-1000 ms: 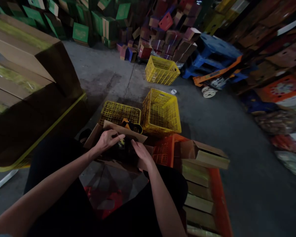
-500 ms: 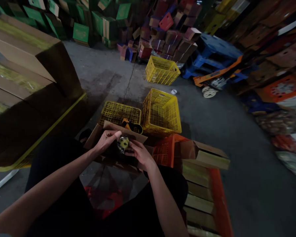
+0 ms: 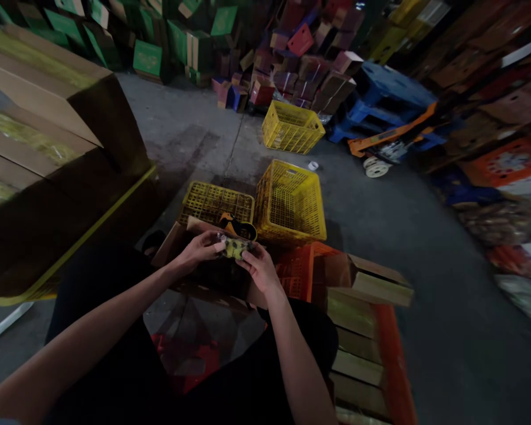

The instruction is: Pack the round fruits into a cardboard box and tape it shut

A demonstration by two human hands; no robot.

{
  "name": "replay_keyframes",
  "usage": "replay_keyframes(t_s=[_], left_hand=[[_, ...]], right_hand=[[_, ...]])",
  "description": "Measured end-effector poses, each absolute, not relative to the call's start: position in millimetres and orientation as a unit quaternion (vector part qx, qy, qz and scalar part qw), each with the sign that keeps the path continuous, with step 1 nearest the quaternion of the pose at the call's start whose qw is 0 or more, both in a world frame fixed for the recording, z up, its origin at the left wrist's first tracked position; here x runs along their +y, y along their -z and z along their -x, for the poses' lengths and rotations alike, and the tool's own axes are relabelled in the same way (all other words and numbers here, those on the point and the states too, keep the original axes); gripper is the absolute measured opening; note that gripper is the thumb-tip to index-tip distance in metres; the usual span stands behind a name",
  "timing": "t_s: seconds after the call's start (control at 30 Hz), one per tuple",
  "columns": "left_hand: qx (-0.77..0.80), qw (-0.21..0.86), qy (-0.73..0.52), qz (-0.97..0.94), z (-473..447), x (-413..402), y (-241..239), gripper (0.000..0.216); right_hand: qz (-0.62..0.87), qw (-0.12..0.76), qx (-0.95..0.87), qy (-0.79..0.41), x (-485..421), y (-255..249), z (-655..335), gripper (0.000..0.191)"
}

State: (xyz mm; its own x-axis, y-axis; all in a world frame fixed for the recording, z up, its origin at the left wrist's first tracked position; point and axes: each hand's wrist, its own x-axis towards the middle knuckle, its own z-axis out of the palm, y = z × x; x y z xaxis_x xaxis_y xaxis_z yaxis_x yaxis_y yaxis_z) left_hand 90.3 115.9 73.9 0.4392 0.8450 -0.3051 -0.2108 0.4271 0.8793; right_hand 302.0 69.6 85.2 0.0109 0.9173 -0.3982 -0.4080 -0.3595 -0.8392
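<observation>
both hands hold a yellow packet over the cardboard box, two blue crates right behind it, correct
No: the head view shows the crates are yellow, not blue. Left hand and right hand do hold the packet over the cardboard box.

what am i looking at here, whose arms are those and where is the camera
There is no machine here. The arms belong to a person wearing a camera on the head, so this single view looks forward and down at their own hands. The left hand and the right hand together hold a small yellow packet with dark spots, above an open cardboard box. Beyond it, on the concrete floor, stand yellow crates, with an orange crate to the right. Stacked cartons fill the background.
</observation>
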Motion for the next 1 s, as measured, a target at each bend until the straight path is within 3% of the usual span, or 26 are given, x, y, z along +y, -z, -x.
replay_keyframes(t_s=[0.27, 0.57, 1.0], left_hand=[[0.434, 0.721, -0.334, -0.424, -85, 115, -86, 0.064], [0.48, 0.541, -0.365, -0.585, -84, 116, -86, 0.045], [0.482, 0.576, -0.322, -0.577, -83, 114, -82, 0.047]], right_hand=[[0.518, 0.525, -0.275, -0.617, 69, -79, -304, 0.027], [0.57, 0.522, -0.287, -0.566, 70, -74, -305, 0.03], [0.577, 0.496, -0.288, -0.581, 69, -83, -308, 0.036]])
